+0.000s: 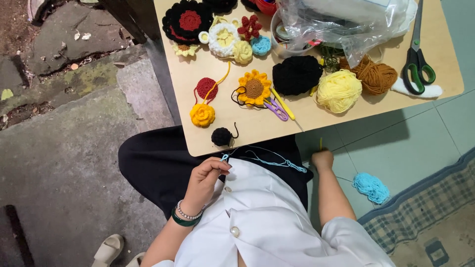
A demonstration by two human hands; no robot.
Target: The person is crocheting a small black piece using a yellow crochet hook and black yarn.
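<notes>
My left hand [205,180] pinches a strand of light blue yarn [267,159] just below the table's front edge. The strand runs right toward my right hand [322,159], which is closed around a thin yellow crochet hook [320,144] pointing up. A small heap of the same light blue yarn [371,187] lies on the tiled floor to the right. Nearest my hands on the wooden table [316,116] are a small black crochet ball [221,136] and a yellow crochet rose [203,114].
On the table lie a crochet sunflower [254,88], black [297,74], pale yellow [339,90] and brown yarn balls [376,75], green-handled scissors [417,64], several crochet flowers and a plastic bag [341,22]. A patterned rug [430,217] lies right; rough concrete lies left.
</notes>
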